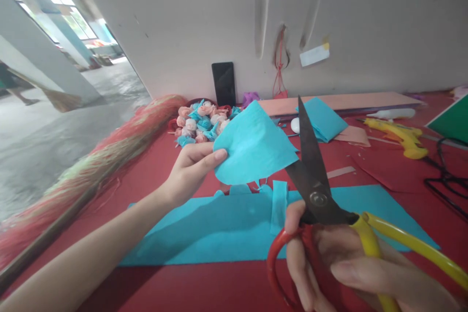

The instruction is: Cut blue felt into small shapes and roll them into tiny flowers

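Note:
Between thumb and fingers, my left hand (192,168) pinches a folded piece of turquoise crepe paper (254,148) by its rounded left edge, held up above the table. My right hand (351,258) grips large scissors (318,195) with one red and one yellow handle. Their blades are spread apart, and the lower blade's tip is by the paper's right corner; whether they touch, I cannot tell. Below both hands lies a long turquoise paper sheet (204,234), with a small turquoise strip (280,204) on it.
Behind the paper is a pile of paper flowers (201,122). A phone (224,83) leans on the wall. A yellow glue gun (398,136) with a black cord and folded turquoise paper (323,119) lie at right. Red-and-white fringe (109,151) runs along the table's left edge.

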`<state>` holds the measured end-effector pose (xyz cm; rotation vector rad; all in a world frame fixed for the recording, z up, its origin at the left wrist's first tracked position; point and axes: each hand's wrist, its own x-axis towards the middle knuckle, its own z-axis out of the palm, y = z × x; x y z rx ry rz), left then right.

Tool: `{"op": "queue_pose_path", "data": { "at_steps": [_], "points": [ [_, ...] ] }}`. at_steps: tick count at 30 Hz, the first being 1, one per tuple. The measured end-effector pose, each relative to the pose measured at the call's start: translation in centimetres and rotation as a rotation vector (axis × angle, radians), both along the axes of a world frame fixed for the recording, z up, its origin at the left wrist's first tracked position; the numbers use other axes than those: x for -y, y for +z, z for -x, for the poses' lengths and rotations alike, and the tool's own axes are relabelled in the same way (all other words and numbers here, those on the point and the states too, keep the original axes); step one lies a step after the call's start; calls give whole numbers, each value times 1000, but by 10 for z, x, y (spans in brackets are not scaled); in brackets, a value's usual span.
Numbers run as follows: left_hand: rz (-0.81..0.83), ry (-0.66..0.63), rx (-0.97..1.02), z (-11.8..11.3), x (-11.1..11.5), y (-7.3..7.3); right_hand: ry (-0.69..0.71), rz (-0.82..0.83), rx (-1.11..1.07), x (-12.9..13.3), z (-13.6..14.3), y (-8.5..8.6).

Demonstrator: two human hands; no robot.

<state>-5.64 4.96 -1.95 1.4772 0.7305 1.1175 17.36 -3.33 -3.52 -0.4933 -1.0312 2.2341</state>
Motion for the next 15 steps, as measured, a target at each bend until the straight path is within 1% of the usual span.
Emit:
{"op": "queue_pose_path", "data": {
  "at_steps": [4,7,10,12,15],
  "points": [
    [5,24,-25,-1,1,-2,-41,-31,45,-1,4,-3],
    [-10,37,-44,0,-1,-3,-81,-35,37,-2,6,-6],
    [-27,42,-62,2,-4,-4,-123,23,21,-2,6,-6],
    [-34,50,-71,3,-7,-3,-140,92,25,-1,5,-7],
    [-38,62,-78,3,-9,-1,-149,161,136,2,2,-8]
  ]
}}
